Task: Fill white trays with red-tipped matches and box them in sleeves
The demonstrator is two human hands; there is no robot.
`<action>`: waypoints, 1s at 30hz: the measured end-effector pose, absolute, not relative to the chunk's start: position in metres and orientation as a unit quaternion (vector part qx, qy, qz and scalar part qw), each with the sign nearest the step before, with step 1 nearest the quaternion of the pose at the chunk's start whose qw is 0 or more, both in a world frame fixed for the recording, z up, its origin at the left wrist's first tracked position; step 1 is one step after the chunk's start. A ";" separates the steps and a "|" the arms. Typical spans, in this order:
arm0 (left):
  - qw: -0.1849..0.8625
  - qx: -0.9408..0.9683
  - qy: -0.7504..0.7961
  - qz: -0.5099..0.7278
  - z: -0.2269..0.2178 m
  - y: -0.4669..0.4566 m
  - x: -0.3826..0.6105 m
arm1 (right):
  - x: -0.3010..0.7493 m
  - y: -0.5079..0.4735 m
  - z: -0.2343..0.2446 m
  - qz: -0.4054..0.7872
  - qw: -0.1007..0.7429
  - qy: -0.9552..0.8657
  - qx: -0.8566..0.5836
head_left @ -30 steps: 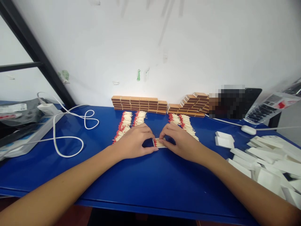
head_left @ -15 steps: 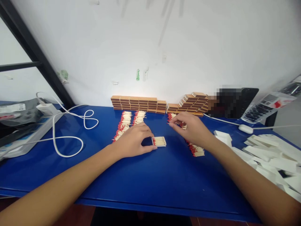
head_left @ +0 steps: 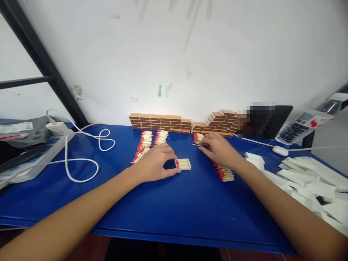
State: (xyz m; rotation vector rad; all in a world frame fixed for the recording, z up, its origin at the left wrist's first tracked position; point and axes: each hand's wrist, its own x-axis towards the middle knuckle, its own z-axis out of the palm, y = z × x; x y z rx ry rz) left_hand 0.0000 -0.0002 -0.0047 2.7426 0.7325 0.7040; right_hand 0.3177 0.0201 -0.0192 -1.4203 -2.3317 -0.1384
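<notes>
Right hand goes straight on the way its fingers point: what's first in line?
Probably the stacked brown matchboxes against the wall. The right hand lies on the right row of matches, fingers aimed left and away; depth is unclear.

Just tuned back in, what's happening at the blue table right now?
One person works at the blue table. The left hand pinches the end of a small white tray packed with matches, flat on the table. The right hand is down on the row of loose matches beside it, fingertips among them. Brown matchboxes are stacked along the wall; spare white trays lie at right.
</notes>
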 end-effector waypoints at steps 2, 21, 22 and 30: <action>0.112 0.932 0.250 0.238 -0.005 0.000 0.000 | 0.317 0.019 -0.019 -0.045 0.204 -0.834 -0.511; 0.106 0.931 0.253 0.240 -0.006 0.001 -0.001 | 0.309 0.018 -0.025 -0.027 0.234 -0.842 -0.486; 0.107 0.932 0.253 0.239 -0.006 0.001 -0.001 | 0.308 0.018 -0.026 -0.023 0.240 -0.842 -0.482; 0.107 0.932 0.253 0.237 -0.005 0.000 0.000 | 0.300 0.014 -0.027 -0.007 0.247 -0.843 -0.478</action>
